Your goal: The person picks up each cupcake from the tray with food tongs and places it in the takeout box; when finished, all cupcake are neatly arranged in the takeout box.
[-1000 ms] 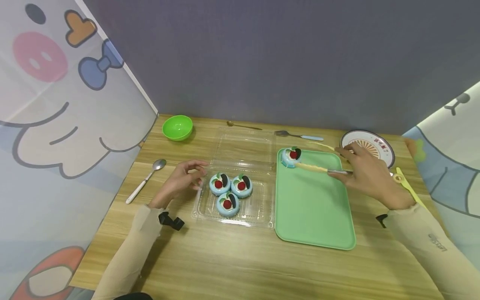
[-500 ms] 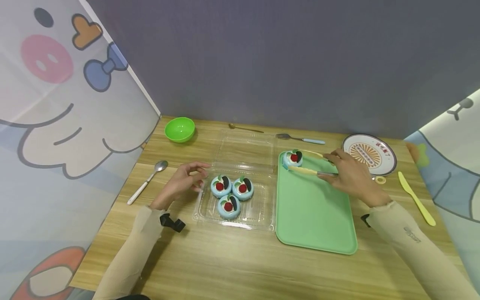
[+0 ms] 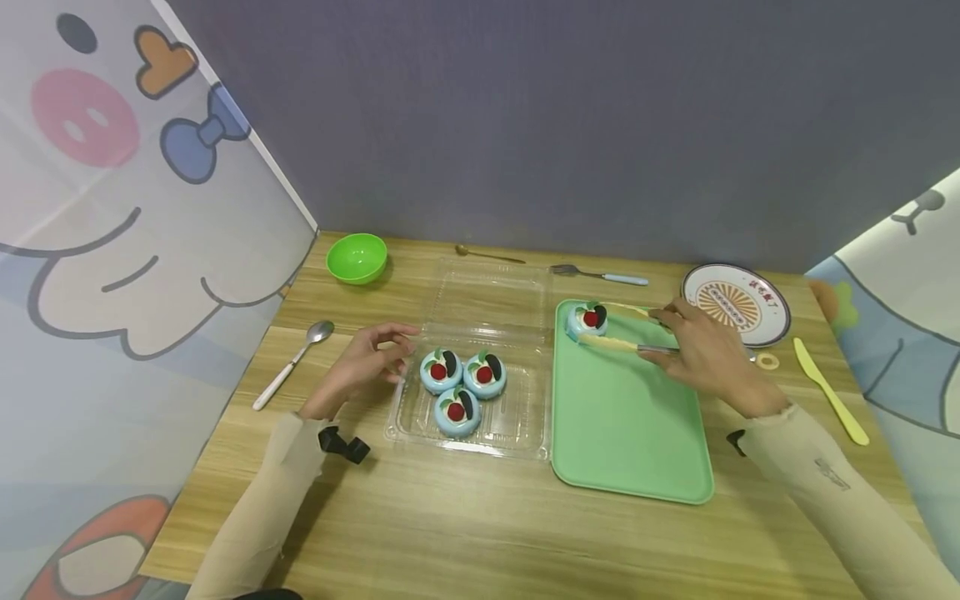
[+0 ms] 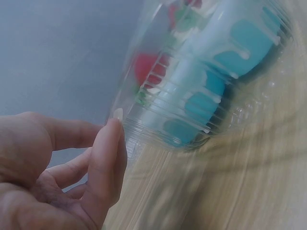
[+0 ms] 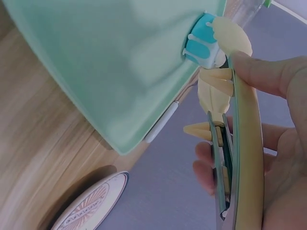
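My left hand [image 3: 372,360] pinches the left edge of a clear plastic clamshell box [image 3: 517,417], its fingertips at the wall in the left wrist view. Three toy cakes [image 3: 457,410], blue with a red berry and dark cookie on top, sit in the box's base. My right hand [image 3: 701,350] grips a pair of tongs [image 5: 247,153] with cream-coloured, scalloped ends. These ends lie on either side of another blue cake [image 3: 587,322] at the far left corner of the green tray [image 3: 630,417]. In the right wrist view, one tong end partly covers that cake.
A green bowl [image 3: 357,258] and a white-handled spoon [image 3: 294,364] lie left. Along the back are a small spoon [image 3: 491,255], a blue-handled fork [image 3: 600,275] and a patterned plate [image 3: 737,305]. A yellow knife [image 3: 828,390] lies right. The box's lid [image 3: 491,296] lies open behind its base.
My right hand has moved left with the tongs, and their ends have come further along the cake's sides. The yellow knife is now uncovered. My left hand stays at the box.
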Motion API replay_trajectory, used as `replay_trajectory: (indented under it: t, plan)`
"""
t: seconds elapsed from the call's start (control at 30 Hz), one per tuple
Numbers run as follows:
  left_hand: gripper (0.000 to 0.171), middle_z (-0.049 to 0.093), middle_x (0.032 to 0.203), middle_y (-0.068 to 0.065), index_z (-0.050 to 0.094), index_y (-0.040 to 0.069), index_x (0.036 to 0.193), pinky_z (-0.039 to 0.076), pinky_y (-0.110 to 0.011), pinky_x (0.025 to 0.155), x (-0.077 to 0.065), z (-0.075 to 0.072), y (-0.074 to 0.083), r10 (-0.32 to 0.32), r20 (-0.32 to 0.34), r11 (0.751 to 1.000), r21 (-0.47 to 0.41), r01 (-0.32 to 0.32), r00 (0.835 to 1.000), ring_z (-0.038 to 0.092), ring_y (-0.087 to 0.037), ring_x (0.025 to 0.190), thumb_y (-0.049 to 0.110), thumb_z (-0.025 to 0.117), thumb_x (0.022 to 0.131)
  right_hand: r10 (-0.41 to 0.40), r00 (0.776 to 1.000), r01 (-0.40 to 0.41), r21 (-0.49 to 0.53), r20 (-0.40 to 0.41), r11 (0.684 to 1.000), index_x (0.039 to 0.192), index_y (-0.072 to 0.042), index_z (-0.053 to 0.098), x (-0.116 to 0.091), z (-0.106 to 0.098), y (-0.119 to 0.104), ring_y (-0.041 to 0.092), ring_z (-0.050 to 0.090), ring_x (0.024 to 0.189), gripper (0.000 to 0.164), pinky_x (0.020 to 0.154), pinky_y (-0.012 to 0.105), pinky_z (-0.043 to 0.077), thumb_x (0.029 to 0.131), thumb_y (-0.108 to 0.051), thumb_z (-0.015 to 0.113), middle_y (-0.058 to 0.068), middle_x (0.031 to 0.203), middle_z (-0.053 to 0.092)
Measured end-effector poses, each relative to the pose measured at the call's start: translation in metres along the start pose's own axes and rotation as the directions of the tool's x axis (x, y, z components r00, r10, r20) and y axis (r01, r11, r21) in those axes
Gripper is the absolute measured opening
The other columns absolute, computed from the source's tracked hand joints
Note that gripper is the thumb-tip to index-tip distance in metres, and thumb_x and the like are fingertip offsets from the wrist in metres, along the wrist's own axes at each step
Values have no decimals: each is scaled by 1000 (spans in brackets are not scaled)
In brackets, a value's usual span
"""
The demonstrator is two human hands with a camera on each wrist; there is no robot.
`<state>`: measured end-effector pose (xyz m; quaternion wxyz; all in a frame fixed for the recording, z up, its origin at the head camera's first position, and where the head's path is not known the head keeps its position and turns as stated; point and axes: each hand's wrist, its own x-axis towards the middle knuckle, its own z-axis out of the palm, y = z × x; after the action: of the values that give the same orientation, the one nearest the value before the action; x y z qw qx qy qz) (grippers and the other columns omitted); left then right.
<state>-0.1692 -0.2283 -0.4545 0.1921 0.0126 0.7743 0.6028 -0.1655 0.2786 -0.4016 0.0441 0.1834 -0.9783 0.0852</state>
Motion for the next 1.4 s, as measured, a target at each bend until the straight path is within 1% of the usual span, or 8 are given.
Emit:
replay_trajectory:
  t: [0.1,0.2,0.47,0.73,0.9,1.07,1.2,1.4]
  plan:
    - [36,57,111,-14,57,9,132,65,-30,59,0,0,2,-1,0,1000,2,1,1000,63,-14,69,13,61,97,-11,1000,11,-14,-6,1000,128,-7,63,-5,-3,-1,21,58,74,63,41,26,40,79,-43,80,7,112,59]
    - [36,57,111,-14,58,9,132,65,-30,59,0,0,3,-1,-2,1000,-1,1,1000,63,-15,69,12,61,96,-18,1000,18,-22,-20,1000,127,-7,64,-10,-4,-2,20,57,71,62,39,24,38,79,-43,81,7,110,59]
    - [36,56,112,-16,57,9,132,64,-30,59,0,-1,3,0,3,1000,-9,0,1000,63,-14,67,11,61,96,-38,996,35,-45,-83,998,124,-7,66,-17,-1,-3,20,59,70,60,38,24,39,78,-42,81,10,113,61]
    - [35,56,111,-16,58,9,131,64,-29,58,1,0,2,-7,-1,1000,-13,7,1000,63,-15,67,12,61,97,-23,995,18,-48,-92,999,125,-8,64,-20,0,-3,23,62,72,61,37,23,37,78,-42,81,11,116,60]
    - [34,56,111,-15,58,10,131,64,-29,58,2,0,0,-8,0,1000,-17,8,1000,63,-15,68,13,62,97,-13,993,7,-52,-119,999,126,-9,64,-23,-6,-6,27,65,77,60,36,28,40,79,-43,80,11,117,61]
    - [35,56,110,-12,58,10,131,64,-29,59,1,-1,0,-9,4,1000,-15,9,1000,63,-15,68,13,61,97,-41,986,31,-63,-164,998,125,-10,64,-28,-14,-12,25,63,78,60,37,28,40,77,-43,81,8,114,61]
    - [35,55,112,-14,57,10,132,64,-27,59,1,-1,0,-12,5,1000,-15,12,1000,63,-14,69,13,60,97,-79,977,66,-73,-198,995,126,-10,64,-32,-22,-20,23,61,76,62,38,27,39,75,-42,83,7,111,61]
    - [34,56,111,-14,58,9,132,63,-26,57,0,-1,1,-12,1,1000,-17,12,1000,63,-14,68,11,59,98,-156,962,138,-91,-225,986,125,-11,65,-39,-37,-39,18,59,75,62,38,20,35,73,-41,84,5,109,61]
